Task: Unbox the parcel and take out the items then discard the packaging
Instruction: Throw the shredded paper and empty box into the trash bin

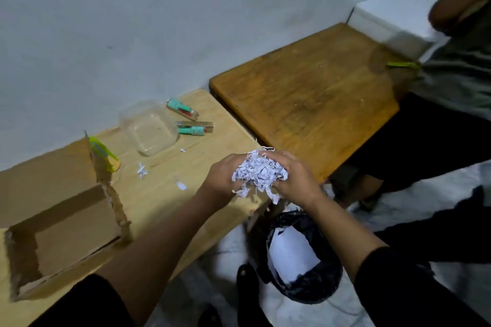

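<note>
1. At 8 o'clock in the view, the cardboard box (61, 236) lies open on the light wooden table (159, 194), with its flaps torn and nothing to see inside it
2. Just behind the box, at 10 o'clock, a yellow-green utility knife (103, 152) rests against the raised flap
3. Near the wall, at 11 o'clock, stands a clear plastic container (150, 129), and it holds nothing
4. Just to the right of the container lie two small packs with teal items (195, 127), one behind the other, apart from each other
5. Some small scraps of paper (142, 169) lie on the table between the knife and the hands
6. The left hand (223, 178) is at the centre, with its fingers curled around the left side of a bundle of shredded paper (259, 172)
7. The right hand (297, 180) presses the same bundle from the other side, so both hands are closed on it together, at the table's right edge
8. Directly below the hands, at 6 o'clock, a bin with a black bag (305, 281) stands on the floor, with white paper inside
9. At 1 o'clock there is a darker wooden table (305, 93)
10. At 3 o'clock another person (457, 82) sits beside that table
</note>
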Action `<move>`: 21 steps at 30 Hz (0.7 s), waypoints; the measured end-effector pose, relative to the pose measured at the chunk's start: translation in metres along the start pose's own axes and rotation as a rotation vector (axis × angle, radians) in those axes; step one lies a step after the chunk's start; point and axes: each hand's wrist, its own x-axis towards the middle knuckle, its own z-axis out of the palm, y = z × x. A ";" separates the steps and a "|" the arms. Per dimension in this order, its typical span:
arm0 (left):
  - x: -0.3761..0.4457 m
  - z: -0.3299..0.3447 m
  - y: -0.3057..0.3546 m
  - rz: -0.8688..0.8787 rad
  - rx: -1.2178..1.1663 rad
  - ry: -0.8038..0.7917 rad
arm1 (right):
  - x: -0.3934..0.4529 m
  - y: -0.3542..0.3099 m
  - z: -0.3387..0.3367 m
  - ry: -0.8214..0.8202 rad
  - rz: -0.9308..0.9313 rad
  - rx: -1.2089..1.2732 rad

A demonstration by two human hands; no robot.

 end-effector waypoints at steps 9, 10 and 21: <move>-0.020 0.167 0.034 -0.198 -0.094 -0.234 | -0.117 0.107 -0.043 0.068 0.395 -0.027; -0.022 0.185 0.036 -0.257 -0.108 -0.245 | -0.125 0.123 -0.040 0.065 0.449 -0.030; -0.035 0.346 -0.004 -0.666 0.094 -0.379 | -0.155 0.256 -0.008 -0.190 0.732 0.042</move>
